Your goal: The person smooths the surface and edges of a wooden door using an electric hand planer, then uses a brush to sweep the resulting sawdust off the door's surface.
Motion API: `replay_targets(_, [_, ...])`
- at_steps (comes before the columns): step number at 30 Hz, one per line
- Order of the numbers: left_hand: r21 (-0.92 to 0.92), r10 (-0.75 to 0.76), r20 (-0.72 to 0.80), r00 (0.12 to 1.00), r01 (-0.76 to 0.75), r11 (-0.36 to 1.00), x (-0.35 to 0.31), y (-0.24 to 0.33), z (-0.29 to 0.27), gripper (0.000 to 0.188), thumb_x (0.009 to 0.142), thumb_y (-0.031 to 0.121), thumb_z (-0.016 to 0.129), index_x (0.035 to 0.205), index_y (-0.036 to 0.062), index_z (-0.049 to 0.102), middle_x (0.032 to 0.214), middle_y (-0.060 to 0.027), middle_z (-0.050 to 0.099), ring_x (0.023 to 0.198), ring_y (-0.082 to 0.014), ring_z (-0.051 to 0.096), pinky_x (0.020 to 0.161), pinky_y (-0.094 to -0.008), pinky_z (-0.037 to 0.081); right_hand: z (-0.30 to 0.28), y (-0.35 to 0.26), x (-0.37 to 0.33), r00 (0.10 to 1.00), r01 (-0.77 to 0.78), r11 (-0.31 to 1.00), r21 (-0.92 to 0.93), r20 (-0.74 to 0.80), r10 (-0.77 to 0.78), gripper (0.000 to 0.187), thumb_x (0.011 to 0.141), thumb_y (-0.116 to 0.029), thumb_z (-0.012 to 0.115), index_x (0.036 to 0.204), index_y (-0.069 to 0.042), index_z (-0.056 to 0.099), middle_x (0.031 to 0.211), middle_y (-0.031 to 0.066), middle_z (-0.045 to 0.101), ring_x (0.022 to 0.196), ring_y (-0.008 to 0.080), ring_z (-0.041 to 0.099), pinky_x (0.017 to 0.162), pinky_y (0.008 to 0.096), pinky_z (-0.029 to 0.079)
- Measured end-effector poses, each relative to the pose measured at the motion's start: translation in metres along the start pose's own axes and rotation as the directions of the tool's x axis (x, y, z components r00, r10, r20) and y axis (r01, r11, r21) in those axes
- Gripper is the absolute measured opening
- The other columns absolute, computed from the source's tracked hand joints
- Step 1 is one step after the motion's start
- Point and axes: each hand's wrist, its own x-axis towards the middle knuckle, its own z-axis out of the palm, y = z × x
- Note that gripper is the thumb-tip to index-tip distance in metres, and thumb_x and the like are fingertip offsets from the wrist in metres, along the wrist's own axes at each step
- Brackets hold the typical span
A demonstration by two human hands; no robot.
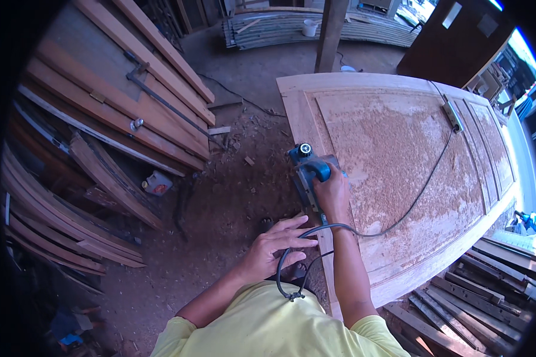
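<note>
A blue electric planer (307, 178) rests on the near left edge of a wooden panel door (333, 125). My right hand (333, 193) is wrapped round the planer's rear handle. Its dark power cord (369, 234) loops past my right wrist, hangs in front of my yellow shirt and runs across the door. My left hand (277, 245) is off the planer, just behind it, fingers apart beside the cord loop; the cord passes close to the fingertips. Wood shavings (393, 149) cover much of the door's face.
A power strip (452, 116) lies on the door's far right part, with the cord plugged in. Doors and boards (119, 101) lean at the left, near a jug (156, 184). A post (329, 35) stands beyond the door. Wood strips (476, 297) are stacked at the lower right.
</note>
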Motion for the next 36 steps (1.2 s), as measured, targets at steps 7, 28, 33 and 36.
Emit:
replay_targets(7, [-0.073,-0.006,0.037,0.999,0.009,0.997,0.058,-0.048,-0.073,0.033,0.097,0.019,0.083,0.129,0.0097,0.081,0.141,-0.0168,0.075,0.151,-0.0400,0.055,0.120,-0.0521,0.049,0.037,-0.042,0.087,0.999,-0.035,0.999,-0.021,-0.006,0.035,0.050,0.085,-0.024,0.080,0.133,-0.012,0.078,0.110,0.0260,0.080,0.105,0.0455,0.076,0.094,0.0542,0.061])
replay_targets(28, [-0.079,0.048,0.054,0.997,-0.044,0.996,0.119,-0.097,-0.175,0.034,0.099,0.016,0.082,0.133,0.0130,0.079,0.145,-0.0156,0.073,0.155,-0.0381,0.050,0.122,-0.0505,0.047,0.111,-0.110,0.259,0.997,-0.063,0.998,-0.013,-0.053,0.062,0.045,0.087,-0.024,0.074,0.129,-0.009,0.079,0.113,0.0262,0.079,0.109,0.0459,0.075,0.097,0.0548,0.059])
replay_targets(33, [-0.058,0.088,0.053,0.995,-0.085,0.995,0.121,-0.089,-0.180,0.035,0.098,0.014,0.083,0.132,0.0134,0.079,0.145,-0.0157,0.073,0.155,-0.0393,0.050,0.123,-0.0511,0.047,0.124,-0.109,0.285,0.996,-0.032,0.999,0.010,-0.089,0.033,0.042,0.089,-0.025,0.072,0.127,-0.009,0.079,0.114,0.0281,0.078,0.110,0.0467,0.075,0.097,0.0559,0.059])
replay_targets(36, [-0.048,0.114,0.034,0.993,-0.113,0.992,0.120,-0.086,-0.181,0.036,0.097,0.013,0.083,0.132,0.0134,0.079,0.144,-0.0158,0.074,0.155,-0.0399,0.049,0.123,-0.0512,0.046,0.130,-0.118,0.298,0.994,-0.045,0.999,0.025,-0.096,0.047,0.042,0.088,-0.025,0.072,0.126,-0.008,0.079,0.115,0.0280,0.078,0.111,0.0467,0.075,0.097,0.0558,0.058])
